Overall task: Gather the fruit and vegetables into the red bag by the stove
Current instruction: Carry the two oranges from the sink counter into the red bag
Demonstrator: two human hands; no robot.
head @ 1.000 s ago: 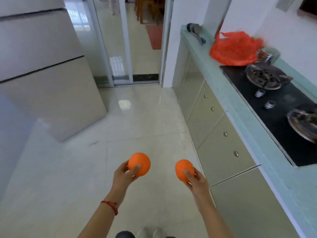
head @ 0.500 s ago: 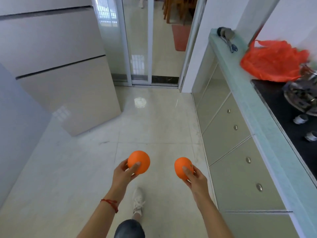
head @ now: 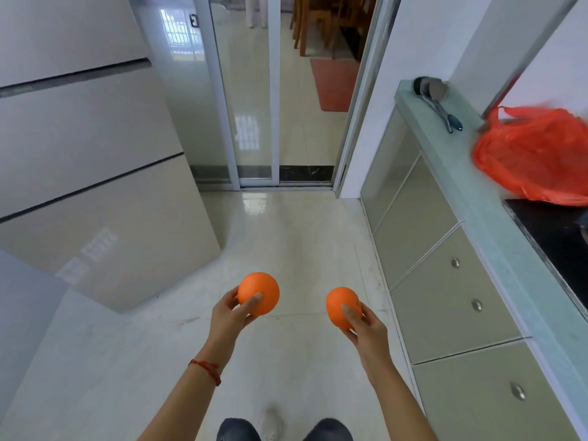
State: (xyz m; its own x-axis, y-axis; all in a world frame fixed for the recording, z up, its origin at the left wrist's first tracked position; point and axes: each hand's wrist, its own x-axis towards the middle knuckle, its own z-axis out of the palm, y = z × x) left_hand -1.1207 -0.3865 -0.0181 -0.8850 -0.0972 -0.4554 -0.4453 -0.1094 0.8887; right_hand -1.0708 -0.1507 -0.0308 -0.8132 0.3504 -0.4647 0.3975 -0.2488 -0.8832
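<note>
Oranges are sitting pinched in our curled fingertips, one orange (head: 258, 293) in our left hand (head: 229, 316), the other orange (head: 343, 308) in our right hand (head: 369, 326), which is lying nearer the red bag (head: 534, 154) up ahead-right on the counter (head: 496, 224).

Glossy pale tiled floor (head: 286, 237), sliding glass door (head: 251, 100) at twelve o'clock, grey panelled wall (head: 79, 138) at ten o'clock, pale green countertop (head: 496, 230) over cabinet drawers (head: 445, 281) at three o'clock, window light reflected on tiles

Bare forearms, no sleeves; thin red string bracelet (head: 206, 368) on the left wrist; dark trousers (head: 238, 429); pale shoe (head: 271, 423)
</note>
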